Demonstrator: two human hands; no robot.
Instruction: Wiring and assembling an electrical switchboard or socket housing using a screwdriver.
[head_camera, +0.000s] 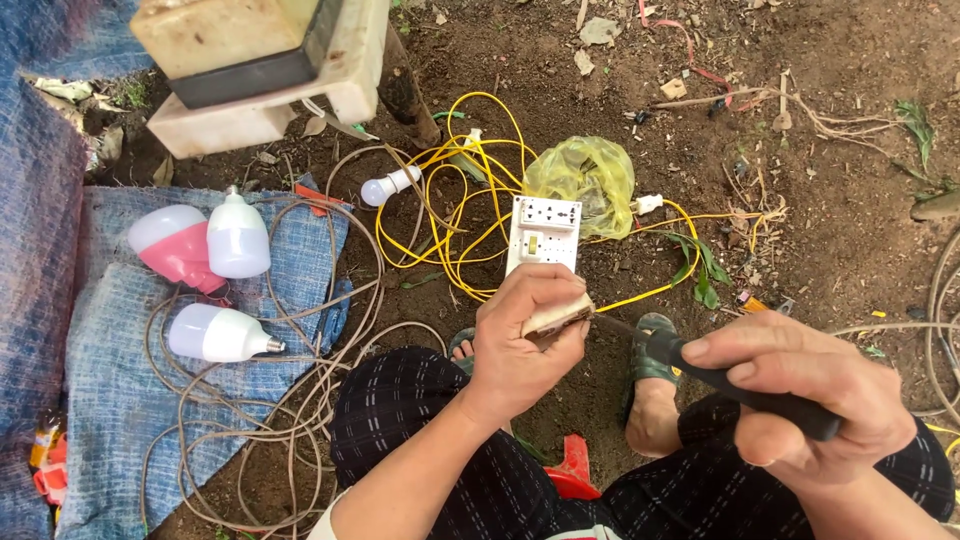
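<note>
Bare brown earth strewn with twigs and dry leaves serves as an outdoor workbench, seen from above by a person seated low with dark checked trousers over both knees and sandalled feet (652, 372) planted in the soil. Their left hand (525, 335) has its fingers curled tight around the near end of a white socket board (543, 237), lifting that end off the ground while the far end, with its sockets and switch, points away toward a crumpled yellow plastic bag (583, 174). Their right hand (800, 385) is closed in a fist around the black handle of a screwdriver (700, 372), whose thin shaft reaches leftward so that the tip meets the gripped edge of the board. Judging by this, work on the board's near end is under way and not finished: the tool is engaged and a tangle of yellow wire (455, 215) lies spread behind the board, with one small bulb (388, 186) at its edge. To the left, three larger bulbs (215, 335) rest untouched on a blue woven sack (110, 400) amid loops of pale grey cable (300, 400). An off-white box (255, 60) with a dark band sits at the top left.
</note>
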